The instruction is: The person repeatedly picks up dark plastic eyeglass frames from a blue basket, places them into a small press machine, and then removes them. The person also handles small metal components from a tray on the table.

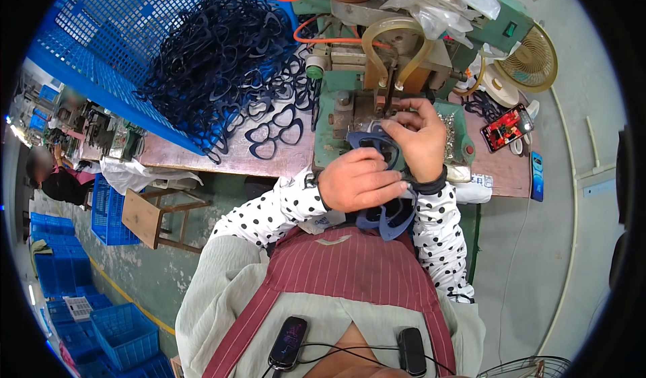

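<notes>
A navy blue eyeglass frame (389, 231) hangs in front of the green bench machine (330, 148), its upper lens ring close to the machine's metal fixture (364, 103). My left hand (360, 180) is closed around the middle of the frame, and the lower ring shows below it. Beside the upper ring and just under the tool, my right hand (420, 137) has its thumb and fingers pinched together. Whatever sits between those fingertips is too small to make out. To the right of this hand, small metal parts (447, 126) lie in the machine's tray.
A blue basket (101, 94) heaped with dark eyeglass frames (222, 55) leans over the bench at left; loose frames (274, 133) lie beside it. A phone (506, 127) and a fan (528, 58) are at right. A wooden stool (142, 218) and blue crates (124, 334) stand at left.
</notes>
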### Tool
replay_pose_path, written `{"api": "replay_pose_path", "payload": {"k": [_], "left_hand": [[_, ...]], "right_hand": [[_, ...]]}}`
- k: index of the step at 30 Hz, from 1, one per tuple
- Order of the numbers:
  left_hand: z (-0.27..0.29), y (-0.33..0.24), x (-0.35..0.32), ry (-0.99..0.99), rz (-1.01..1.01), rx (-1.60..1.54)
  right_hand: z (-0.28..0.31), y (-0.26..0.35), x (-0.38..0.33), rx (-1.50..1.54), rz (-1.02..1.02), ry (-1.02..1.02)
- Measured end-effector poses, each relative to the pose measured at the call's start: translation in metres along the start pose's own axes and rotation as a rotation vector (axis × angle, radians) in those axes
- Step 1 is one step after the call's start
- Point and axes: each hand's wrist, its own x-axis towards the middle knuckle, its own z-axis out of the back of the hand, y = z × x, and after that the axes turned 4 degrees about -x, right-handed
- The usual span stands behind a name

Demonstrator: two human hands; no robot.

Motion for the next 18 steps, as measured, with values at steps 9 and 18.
{"api": "replay_pose_path", "payload": {"k": [9,18], "left_hand": [[0.033,0.006,0.013,-0.104,0.076,0.007],[0.039,0.021,0.011,-0.257,0.319,-0.122]], "right_hand": [[-0.012,-0.008,-0.003,0.167,0.014,-0.042],[-0.012,-0.011,-0.004,0.08,0.033,-0.131]]}}
